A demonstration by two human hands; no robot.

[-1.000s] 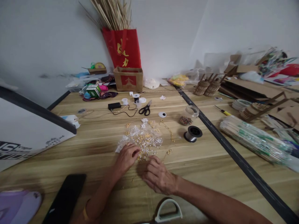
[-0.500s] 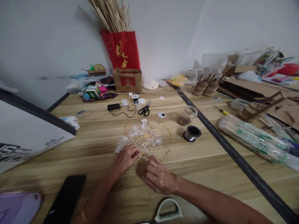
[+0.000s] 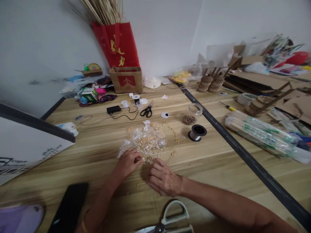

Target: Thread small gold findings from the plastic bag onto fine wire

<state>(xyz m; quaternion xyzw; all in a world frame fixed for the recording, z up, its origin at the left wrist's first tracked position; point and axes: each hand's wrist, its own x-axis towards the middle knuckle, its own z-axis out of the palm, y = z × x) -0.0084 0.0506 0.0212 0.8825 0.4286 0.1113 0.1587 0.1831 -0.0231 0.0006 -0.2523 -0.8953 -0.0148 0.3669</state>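
Observation:
My left hand (image 3: 128, 163) is closed in a pinch at the near edge of a loose pile of gold and clear beads (image 3: 147, 146). Close beside it, my right hand (image 3: 164, 178) has its fingers curled and thumb pressed in. Whatever lies between the fingertips of either hand is too small to make out. A faint thin thread (image 3: 155, 204) runs down the table below my hands. Small plastic bags (image 3: 133, 137) lie among the beads. To the right are a gold chain (image 3: 173, 132) and a shorter gold chain piece (image 3: 171, 156).
Pale-handled scissors (image 3: 175, 213) lie at the near edge, a black phone (image 3: 69, 207) to their left. Beyond the beads are black scissors (image 3: 147, 110), a wire spool (image 3: 197, 133) and a bead jar (image 3: 194, 112). Wrapped sticks (image 3: 259, 134) lie right; a white box (image 3: 31, 145) stands left.
The camera view has tilted down slightly, so more of the pale-handled scissors shows. Both hands stay at the pile, closed, with little movement.

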